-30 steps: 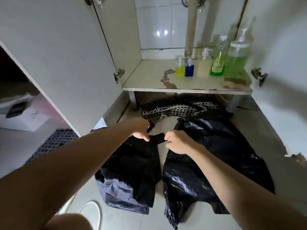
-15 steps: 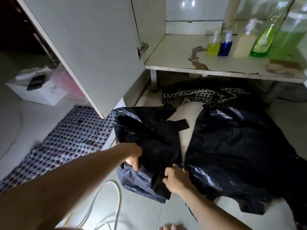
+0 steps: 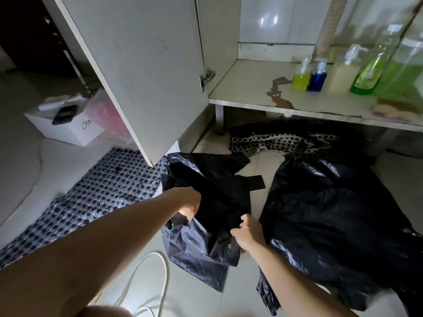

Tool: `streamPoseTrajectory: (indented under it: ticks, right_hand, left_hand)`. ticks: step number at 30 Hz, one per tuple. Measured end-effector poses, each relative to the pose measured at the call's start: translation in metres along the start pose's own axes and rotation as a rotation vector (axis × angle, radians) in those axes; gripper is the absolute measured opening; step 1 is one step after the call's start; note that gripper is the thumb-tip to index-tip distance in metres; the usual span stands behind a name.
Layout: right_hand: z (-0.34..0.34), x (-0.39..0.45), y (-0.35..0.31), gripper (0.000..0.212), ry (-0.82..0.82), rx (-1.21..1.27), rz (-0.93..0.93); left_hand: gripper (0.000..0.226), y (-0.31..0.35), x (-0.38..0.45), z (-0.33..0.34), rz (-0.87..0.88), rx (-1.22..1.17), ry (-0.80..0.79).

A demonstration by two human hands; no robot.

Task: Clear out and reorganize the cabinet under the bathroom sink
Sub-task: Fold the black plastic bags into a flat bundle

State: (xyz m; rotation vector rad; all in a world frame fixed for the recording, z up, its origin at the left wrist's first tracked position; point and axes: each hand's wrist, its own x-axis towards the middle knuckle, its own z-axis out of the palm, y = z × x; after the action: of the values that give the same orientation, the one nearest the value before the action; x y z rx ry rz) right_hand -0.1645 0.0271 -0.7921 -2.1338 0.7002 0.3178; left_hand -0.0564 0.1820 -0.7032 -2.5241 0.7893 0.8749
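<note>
A small black plastic bag (image 3: pixel 212 186) lies crumpled on the floor tiles in front of the open cabinet. My left hand (image 3: pixel 188 202) grips its left edge and my right hand (image 3: pixel 246 232) pinches its lower right edge, lifting the plastic a little. A larger black bag (image 3: pixel 332 218) lies spread flat just to the right. On the cabinet shelf (image 3: pixel 247 88) stand a yellow bottle (image 3: pixel 301 75), a blue bottle (image 3: pixel 317 77), a cream pump bottle (image 3: pixel 343 72) and a green bottle (image 3: pixel 368 72).
The open cabinet door (image 3: pixel 142 65) hangs at the left. A black-and-white woven mat (image 3: pixel 274 140) lies under the shelf, a checked mat (image 3: pixel 96 195) at the left. A white box (image 3: pixel 66 124) sits far left. A white hose (image 3: pixel 146 282) curls near my knee.
My hands moved from the bag's handles near the shelf down to its lower edges and took hold. The view shifted left and down.
</note>
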Motion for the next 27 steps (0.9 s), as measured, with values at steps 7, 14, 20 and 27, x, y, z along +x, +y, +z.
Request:
streamPoseTrajectory:
  ticks: [7,14,20,27]
  right_hand:
    - [-0.018,0.000,-0.019,0.024,-0.112,-0.264,-0.253]
    - [-0.063,-0.002,-0.079,0.021,-0.002,0.208,-0.443]
    - [-0.127,-0.020,-0.165,0.013,-0.068,0.683,-0.422]
    - [-0.237,-0.059,-0.227,0.019,0.081,0.888,-0.499]
  left_hand:
    - [0.038,-0.014,0.004,-0.017,-0.033,-0.188,-0.004]
    - [0.063,-0.024,-0.002,-0.046,-0.001,-0.376,0.129]
    - [0.047,-0.050,-0.076,-0.113,-0.053,-1.009,0.247]
    - [0.083,0.000,-0.143,-0.163,0.082,-0.808,0.444]
